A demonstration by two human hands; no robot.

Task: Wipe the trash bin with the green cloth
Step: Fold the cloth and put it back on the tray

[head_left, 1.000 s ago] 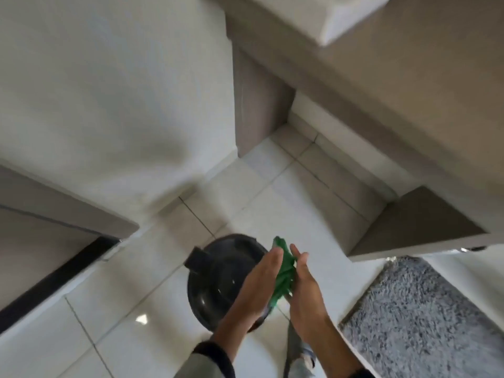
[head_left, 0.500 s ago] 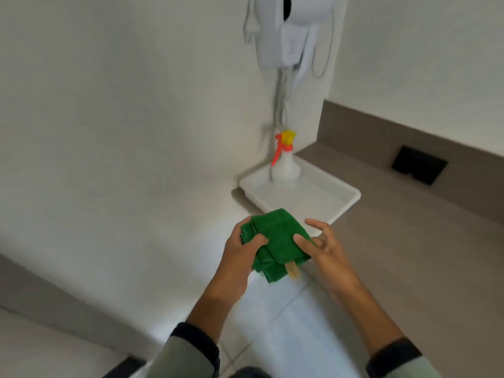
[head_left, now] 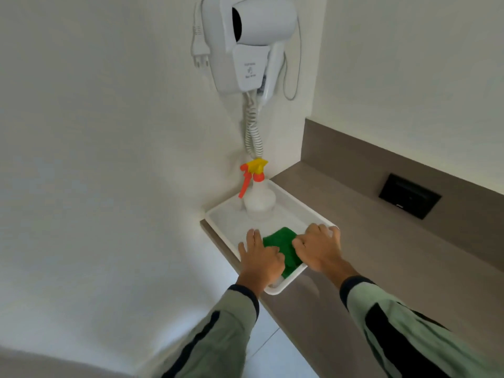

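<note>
The green cloth (head_left: 281,241) lies folded in the near end of a white tray (head_left: 229,219) on the counter. My left hand (head_left: 260,257) rests flat on the cloth's left side with its fingers spread. My right hand (head_left: 319,246) lies on the cloth's right side, its fingertips reaching the tray's rim. Neither hand shows a closed grip on the cloth. The trash bin is out of view.
A clear spray bottle (head_left: 259,200) with a yellow and orange trigger stands at the tray's far end. A white wall-mounted hair dryer (head_left: 253,36) hangs above it with a coiled cord. The brown counter (head_left: 381,255) runs right, with a black socket plate (head_left: 409,196) on its backsplash.
The view rose from the floor and the black bin to the counter. Both hands carried the green cloth up and forward and set it down in the white tray.
</note>
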